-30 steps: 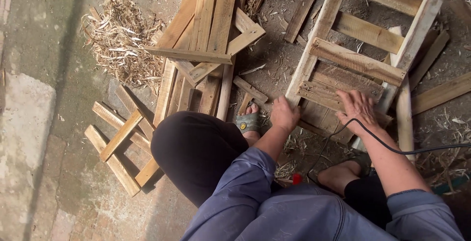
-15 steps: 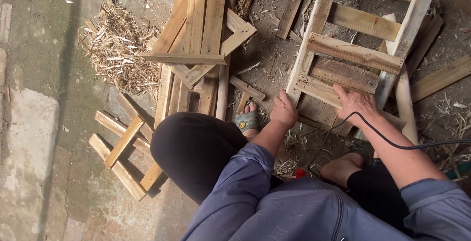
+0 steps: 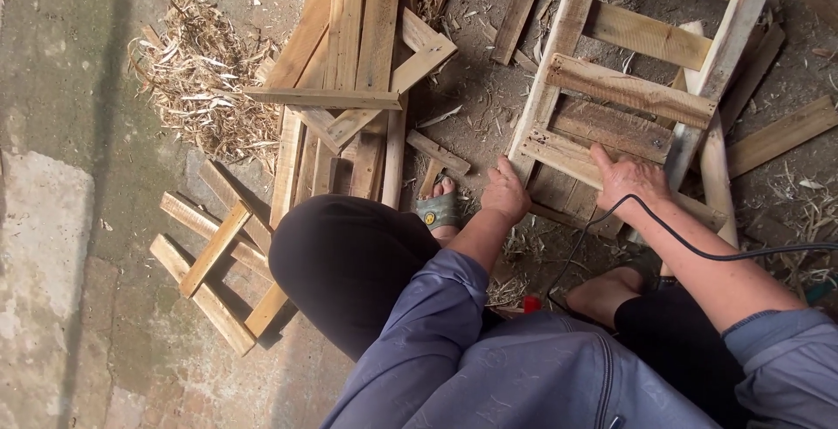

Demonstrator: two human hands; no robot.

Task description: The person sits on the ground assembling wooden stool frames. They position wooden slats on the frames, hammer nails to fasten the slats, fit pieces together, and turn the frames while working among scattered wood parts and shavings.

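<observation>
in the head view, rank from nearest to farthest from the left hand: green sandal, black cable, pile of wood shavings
1. green sandal, just beside the left hand, toward the knee
2. black cable, over the right wrist
3. pile of wood shavings, far upper left

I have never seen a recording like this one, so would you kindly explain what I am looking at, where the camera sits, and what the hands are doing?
The camera is worn on a person's head and looks straight down, so you see their own arms, knees and sandalled feet from above. No machine is involved, only bare hands. The left hand grips the bottom corner of a ladder-like wooden frame lying on the dirt floor. The right hand rests flat on its lower slats. A black cable runs over the right wrist. To the left lie a stack of loose planks, a heap of wood shavings and a smaller nailed frame.
</observation>
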